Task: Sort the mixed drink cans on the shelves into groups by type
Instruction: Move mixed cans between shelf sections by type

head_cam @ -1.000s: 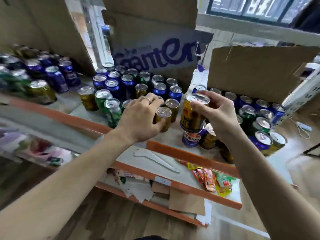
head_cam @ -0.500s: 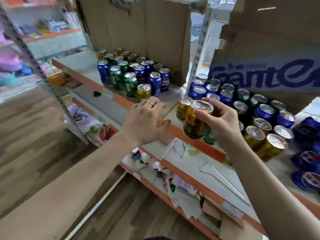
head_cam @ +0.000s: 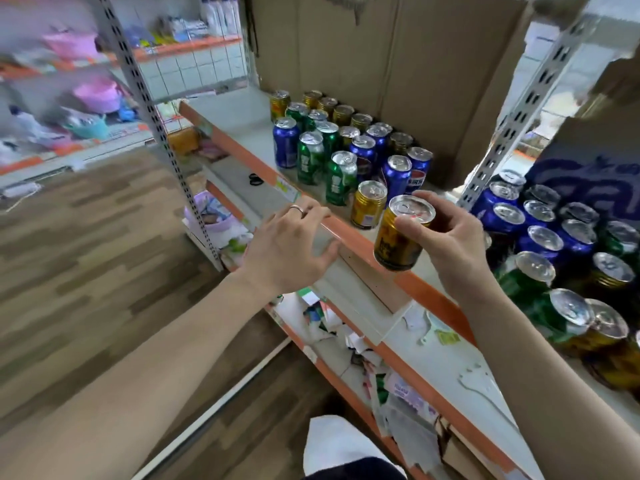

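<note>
View has swung left since a second ago. My right hand (head_cam: 450, 244) grip still pinches the gold can (head_cam: 398, 237); left hand (head_cam: 291, 247) now spread, empty. Lone gold can (head_cam: 369, 204) sits just ahead-left, likely drop spot.

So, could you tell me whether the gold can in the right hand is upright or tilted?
Tilted. The gold can leans with its silver top toward the right while the right hand grips it in the air, in front of the orange shelf edge.
</note>
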